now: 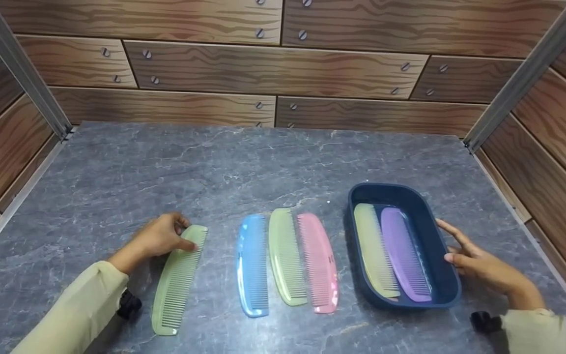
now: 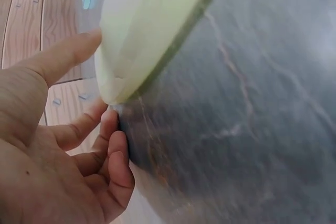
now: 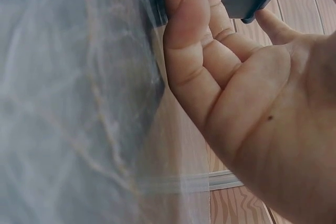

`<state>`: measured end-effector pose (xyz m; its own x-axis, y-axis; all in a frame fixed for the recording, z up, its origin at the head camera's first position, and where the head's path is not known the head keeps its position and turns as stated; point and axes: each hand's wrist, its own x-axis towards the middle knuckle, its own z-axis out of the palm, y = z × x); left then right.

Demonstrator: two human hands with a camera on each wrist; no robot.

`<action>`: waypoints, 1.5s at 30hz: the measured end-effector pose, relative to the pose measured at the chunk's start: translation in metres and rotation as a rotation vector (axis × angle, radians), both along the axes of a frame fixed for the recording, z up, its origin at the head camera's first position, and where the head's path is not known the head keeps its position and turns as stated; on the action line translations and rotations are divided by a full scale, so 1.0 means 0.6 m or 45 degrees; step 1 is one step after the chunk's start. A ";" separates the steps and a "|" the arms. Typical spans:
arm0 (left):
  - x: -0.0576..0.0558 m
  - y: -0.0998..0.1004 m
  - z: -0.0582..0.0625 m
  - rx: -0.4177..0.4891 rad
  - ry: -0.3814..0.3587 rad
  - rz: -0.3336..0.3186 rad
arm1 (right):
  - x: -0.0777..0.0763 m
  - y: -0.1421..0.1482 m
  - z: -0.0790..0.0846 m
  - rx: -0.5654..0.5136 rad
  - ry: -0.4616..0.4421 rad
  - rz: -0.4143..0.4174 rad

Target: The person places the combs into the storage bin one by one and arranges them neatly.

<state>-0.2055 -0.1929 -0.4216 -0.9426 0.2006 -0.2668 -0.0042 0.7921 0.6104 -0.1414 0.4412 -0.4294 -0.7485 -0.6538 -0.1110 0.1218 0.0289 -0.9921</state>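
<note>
My left hand [image 1: 162, 236] pinches a pale green comb [image 1: 177, 290] near its far end, thumb on one side and fingers at the other. The left wrist view shows the comb's rounded end [image 2: 126, 72] between thumb and index fingertip. To its right, a blue comb [image 1: 252, 265], a second green comb [image 1: 285, 255] and a pink comb [image 1: 320, 263] lie in a row. Inside a dark blue tub [image 1: 440, 268] are a yellow comb [image 1: 374, 246] and a purple comb [image 1: 403, 253]. My right hand [image 1: 484, 265] touches the tub's right side, thumb at the rim.
The grey marbled tabletop [image 1: 204, 162] carries everything. Wood-patterned panels [image 1: 273, 69] enclose it at the back and both sides, with metal posts [image 1: 514, 73] at the rear corners.
</note>
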 end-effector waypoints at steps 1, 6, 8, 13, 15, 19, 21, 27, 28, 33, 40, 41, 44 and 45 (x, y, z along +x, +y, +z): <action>0.000 0.001 0.001 0.002 -0.006 0.004 | 0.000 0.000 0.000 -0.002 0.002 0.001; -0.001 0.007 0.003 0.022 -0.023 0.027 | -0.002 0.000 -0.001 -0.008 0.007 0.021; 0.000 0.009 0.004 0.024 -0.016 0.032 | -0.002 0.000 -0.001 -0.009 0.004 0.026; -0.003 0.014 0.008 -0.004 0.016 0.025 | -0.001 0.001 0.000 -0.014 -0.006 0.021; -0.004 0.015 0.011 -0.039 0.020 0.019 | -0.001 0.001 -0.001 -0.008 -0.006 0.021; -0.005 0.014 0.014 -0.111 0.022 0.002 | 0.000 0.002 -0.002 0.003 -0.001 0.021; -0.005 0.013 0.014 -0.124 0.029 -0.019 | -0.001 0.002 -0.002 0.003 0.002 0.018; -0.006 0.010 0.015 -0.028 0.032 -0.089 | -0.001 0.001 -0.002 0.015 0.012 0.024; -0.005 0.009 0.015 0.006 0.022 -0.098 | -0.001 0.001 -0.002 0.023 0.014 0.025; -0.005 0.008 0.014 0.164 -0.039 -0.118 | -0.001 0.000 -0.003 0.032 0.024 0.028; -0.006 0.016 0.020 0.348 -0.102 -0.099 | -0.002 0.000 -0.002 -0.023 0.017 0.050; -0.006 0.017 0.021 0.364 -0.106 -0.095 | -0.001 0.000 -0.001 -0.013 0.018 0.045; -0.007 0.021 0.027 0.402 -0.127 -0.077 | -0.001 0.000 0.000 0.021 0.018 0.031; -0.008 0.023 0.028 0.407 -0.127 -0.072 | -0.002 0.000 0.001 0.025 0.014 0.029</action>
<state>-0.2104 -0.1792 -0.4046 -0.8999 0.3405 -0.2724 -0.0379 0.5614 0.8267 -0.1424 0.4409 -0.4289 -0.7348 -0.6684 -0.1157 0.1097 0.0512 -0.9926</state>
